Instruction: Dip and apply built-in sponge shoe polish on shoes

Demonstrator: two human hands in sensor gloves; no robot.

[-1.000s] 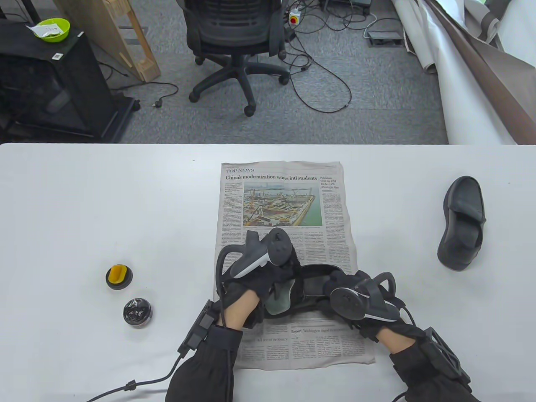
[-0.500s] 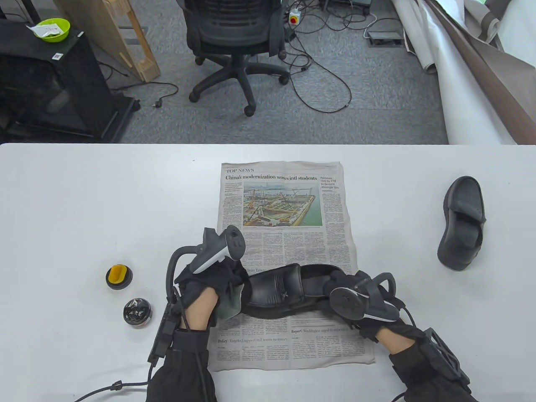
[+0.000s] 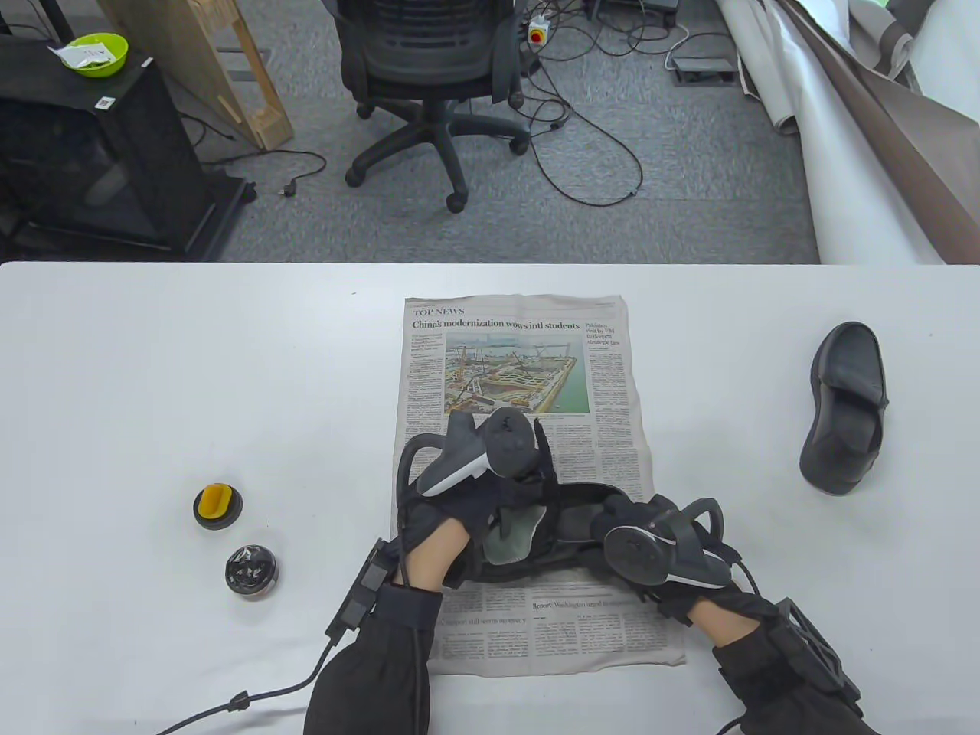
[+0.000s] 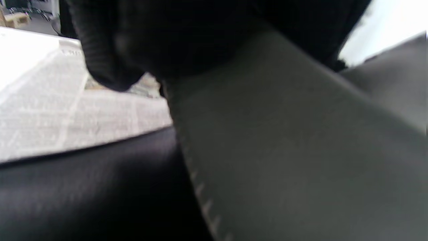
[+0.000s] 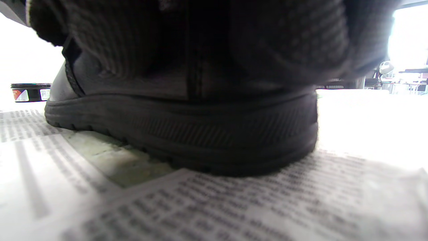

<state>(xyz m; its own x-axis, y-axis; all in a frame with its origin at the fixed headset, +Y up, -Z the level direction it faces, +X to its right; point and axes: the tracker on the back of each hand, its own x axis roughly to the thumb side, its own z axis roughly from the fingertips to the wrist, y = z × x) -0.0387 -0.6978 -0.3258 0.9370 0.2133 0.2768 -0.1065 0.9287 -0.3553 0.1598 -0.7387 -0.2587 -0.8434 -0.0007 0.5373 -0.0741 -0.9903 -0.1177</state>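
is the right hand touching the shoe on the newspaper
Touching. In the right wrist view the right hand's fingers wrap over the heel of the shoe; the table view shows the right hand gripping that end.

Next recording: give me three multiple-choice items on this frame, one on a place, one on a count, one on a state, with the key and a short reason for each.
1. Where does the shoe being worked on rest?
A. on the newspaper
B. on the bare table
C. on the chair

2. How many shoes are on the table?
A. one
B. two
C. three

3. What does the left hand hold?
A. the yellow sponge lid
B. nothing
C. a grey-green cloth

Key: 1 A, its sole sits on the printed page; 2 B, a second shoe lies at the right; 3 C, the cloth is gripped against the shoe while the yellow sponge lid lies apart.
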